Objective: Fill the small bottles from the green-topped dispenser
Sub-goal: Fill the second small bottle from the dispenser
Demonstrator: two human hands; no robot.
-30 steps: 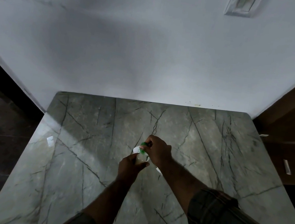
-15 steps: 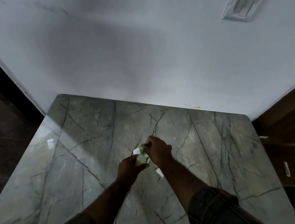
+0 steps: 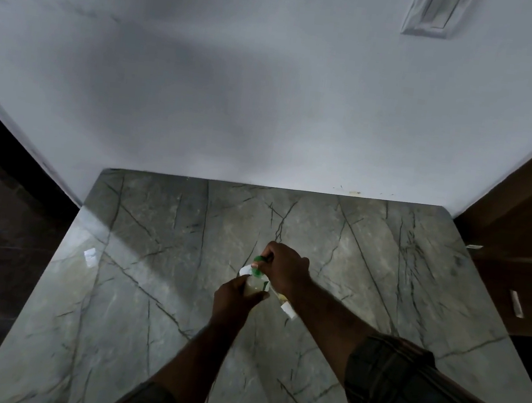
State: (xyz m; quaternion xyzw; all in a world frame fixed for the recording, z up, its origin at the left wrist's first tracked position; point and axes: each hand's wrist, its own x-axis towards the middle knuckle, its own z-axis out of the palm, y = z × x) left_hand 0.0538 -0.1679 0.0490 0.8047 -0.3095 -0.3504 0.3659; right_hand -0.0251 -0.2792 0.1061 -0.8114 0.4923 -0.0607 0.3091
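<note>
Clenched around a small bottle (image 3: 256,288) of pale liquid, the left hand (image 3: 233,298) holds it above the marble table (image 3: 147,287), while just beyond it the right hand (image 3: 284,268) grips the green-topped dispenser (image 3: 259,261), its nozzle seemingly touching the bottle's mouth, though dimness blurs the contact.

Dim scene, soft shadow across the wall (image 3: 204,93), glare streak on the table (image 3: 95,240) left side, edges perhaps warped.
</note>
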